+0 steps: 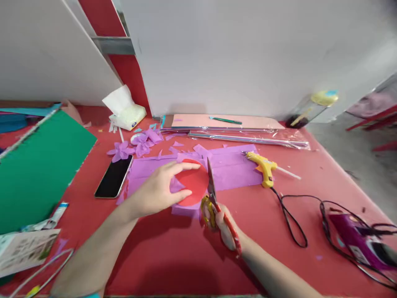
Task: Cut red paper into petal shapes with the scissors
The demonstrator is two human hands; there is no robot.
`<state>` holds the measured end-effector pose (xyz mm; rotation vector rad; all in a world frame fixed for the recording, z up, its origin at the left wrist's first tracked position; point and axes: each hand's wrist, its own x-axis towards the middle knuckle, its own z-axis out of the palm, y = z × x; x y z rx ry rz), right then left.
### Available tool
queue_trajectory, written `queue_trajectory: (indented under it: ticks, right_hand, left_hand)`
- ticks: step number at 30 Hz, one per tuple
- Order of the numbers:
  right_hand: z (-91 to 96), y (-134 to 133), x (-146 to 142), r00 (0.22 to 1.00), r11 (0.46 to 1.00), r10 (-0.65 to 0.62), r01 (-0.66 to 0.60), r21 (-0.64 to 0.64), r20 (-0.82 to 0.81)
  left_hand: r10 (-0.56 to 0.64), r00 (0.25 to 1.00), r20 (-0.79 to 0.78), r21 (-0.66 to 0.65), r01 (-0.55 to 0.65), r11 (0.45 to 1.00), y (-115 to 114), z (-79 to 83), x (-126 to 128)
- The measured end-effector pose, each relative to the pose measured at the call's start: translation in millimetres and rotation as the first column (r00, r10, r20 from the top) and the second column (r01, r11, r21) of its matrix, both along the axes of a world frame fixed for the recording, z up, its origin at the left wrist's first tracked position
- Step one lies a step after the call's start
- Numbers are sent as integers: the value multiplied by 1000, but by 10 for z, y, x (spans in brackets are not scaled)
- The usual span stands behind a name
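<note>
A round red paper disc lies over a piece of purple paper. My left hand grips these two at their left side, thumb and fingers curved around the disc. In my right hand are scissors with red and yellow handles. Their blades point away from me, slightly parted, along the disc's right edge. Whether the blades have paper between them I cannot tell. Beneath and behind lie larger purple sheets.
Purple paper flowers and a phone lie left. A yellow glue gun with a black cord sits right. Wrapped paper packs lie at the back. A green board leans at far left; a clear jar stands back right.
</note>
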<state>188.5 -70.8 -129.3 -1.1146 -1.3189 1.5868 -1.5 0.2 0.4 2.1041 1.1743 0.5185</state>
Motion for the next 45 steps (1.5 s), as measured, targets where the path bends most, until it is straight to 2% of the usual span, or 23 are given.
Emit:
queue_trajectory:
  ticks: [3,8,17,29,45]
  right_hand:
    - [-14,12,7,1000,999,9,-9,52,-3]
    - [63,24,14,999,984,35,-41,173,40]
    - [7,8,23,998,989,37,-43,140,51]
    - [93,12,30,996,993,51,-59,98,78]
    - [147,19,29,967,995,36,-59,84,252]
  left_hand:
    - [-2,1000,-5,-9,2,1000,9,14,-35]
    - [-3,1000,-13,-15,2,1000,21,45,-50]
    - [-11,1000,-14,-13,11,1000,21,48,-58]
    - [-17,999,-31,-1,17,1000,26,63,-63]
    - [-54,996,76,-117,63,991,137,6,-162]
